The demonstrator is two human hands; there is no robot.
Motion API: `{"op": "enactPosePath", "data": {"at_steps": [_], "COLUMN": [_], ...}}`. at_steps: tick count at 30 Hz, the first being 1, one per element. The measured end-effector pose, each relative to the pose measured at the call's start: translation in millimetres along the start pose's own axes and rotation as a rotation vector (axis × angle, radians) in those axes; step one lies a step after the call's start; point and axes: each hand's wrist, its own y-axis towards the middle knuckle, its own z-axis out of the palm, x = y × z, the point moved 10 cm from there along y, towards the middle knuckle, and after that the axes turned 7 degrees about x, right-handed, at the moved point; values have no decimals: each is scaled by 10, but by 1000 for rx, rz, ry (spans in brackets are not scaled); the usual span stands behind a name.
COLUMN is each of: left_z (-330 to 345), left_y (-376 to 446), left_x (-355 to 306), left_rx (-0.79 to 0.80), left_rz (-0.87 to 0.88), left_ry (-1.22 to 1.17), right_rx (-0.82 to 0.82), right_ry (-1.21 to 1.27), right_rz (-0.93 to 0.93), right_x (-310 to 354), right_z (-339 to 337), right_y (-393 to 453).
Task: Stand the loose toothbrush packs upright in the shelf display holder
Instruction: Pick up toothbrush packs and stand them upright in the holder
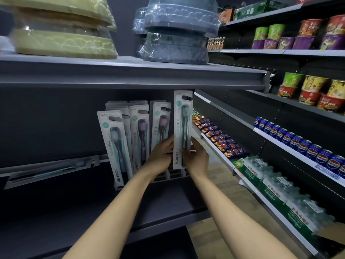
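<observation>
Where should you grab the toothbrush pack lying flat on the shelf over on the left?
Probably by its near long edge, coming from the front. The flat toothbrush pack lies lengthwise along the shelf, so that edge faces you. A pinch near the middle should lift it level. Both the left hand and right hand are busy holding the upright pack.

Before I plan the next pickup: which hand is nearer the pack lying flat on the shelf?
Left. The left hand is at the holder, well right of the flat pack; the right hand is farther right, gripping the upright pack.
</observation>
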Motion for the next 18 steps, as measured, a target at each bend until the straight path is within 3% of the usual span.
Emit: {"op": "enactPosePath", "data": {"at_steps": [4,18], "left_z": [-27,-34], "left_y": [110,473], "left_x": [49,305], "left_rx": [7,54], "left_rz": [-19,-108], "left_ry": [-66,88], "right_rx": [3,35], "right_ry": [5,-30], "right_rz": [37,101], "right_x": [-48,-285], "right_z": [24,282], "right_y": [138,460]}}
